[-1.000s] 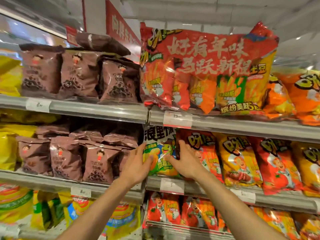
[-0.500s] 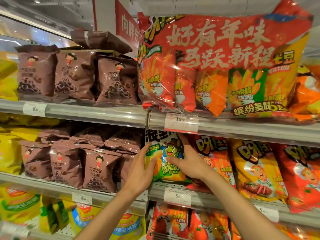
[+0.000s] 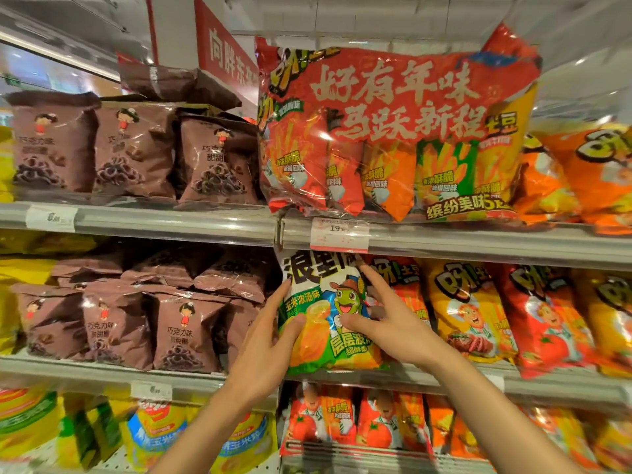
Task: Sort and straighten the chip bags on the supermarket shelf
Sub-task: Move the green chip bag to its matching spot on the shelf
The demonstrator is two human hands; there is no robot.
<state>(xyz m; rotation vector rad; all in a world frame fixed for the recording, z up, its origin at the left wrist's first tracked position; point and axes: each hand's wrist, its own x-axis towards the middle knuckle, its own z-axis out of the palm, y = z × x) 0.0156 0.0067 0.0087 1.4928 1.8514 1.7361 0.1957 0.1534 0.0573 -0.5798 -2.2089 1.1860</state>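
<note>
A green, white and yellow chip bag (image 3: 325, 323) with a cartoon frog stands upright at the left end of the middle shelf (image 3: 444, 378), beside a row of red and yellow chip bags (image 3: 472, 313). My left hand (image 3: 263, 340) grips its left edge, thumb across the front. My right hand (image 3: 386, 319) holds its right side, thumb on the front, fingers reaching behind toward the neighbouring orange bag (image 3: 407, 295).
Brown chocolate-snack bags (image 3: 184, 326) fill the shelves to the left. A big red multipack (image 3: 393, 131) sits on the upper shelf above, over a price tag (image 3: 340, 234). More orange and yellow bags (image 3: 342, 422) fill the bottom shelf.
The view has moved closer and tilted up. Both hands have stayed on the green bag, and my right hand's fingers have spread higher along its right edge.
</note>
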